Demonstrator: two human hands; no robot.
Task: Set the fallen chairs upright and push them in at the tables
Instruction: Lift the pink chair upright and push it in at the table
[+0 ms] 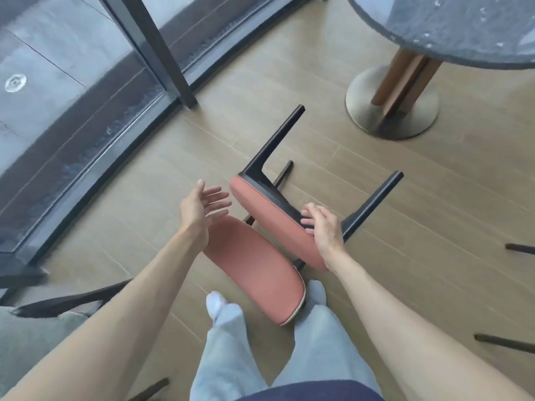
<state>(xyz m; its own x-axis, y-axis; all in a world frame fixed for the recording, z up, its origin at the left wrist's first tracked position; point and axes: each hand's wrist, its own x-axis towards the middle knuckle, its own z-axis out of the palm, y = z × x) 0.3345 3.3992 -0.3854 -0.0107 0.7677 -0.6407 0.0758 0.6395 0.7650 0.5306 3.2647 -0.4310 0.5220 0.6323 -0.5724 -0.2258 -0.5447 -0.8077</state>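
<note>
A chair with a pink seat [269, 215], pink backrest [257, 270] and black legs lies tipped over on the wooden floor in front of my feet, its legs pointing away toward the round table [451, 27]. My left hand [202, 209] hovers open just left of the seat, fingers spread, touching nothing. On the seat's right side my right hand [321, 224] hangs with straight fingers at the seat edge, near a black leg [373, 204]; I cannot tell whether it touches.
The round grey table stands at the upper right on a wooden column with a metal base [390, 108]. A glass wall with a dark frame post [162, 53] runs along the left. Another chair's dark legs [66, 299] show at lower left, more legs [515, 342] at right.
</note>
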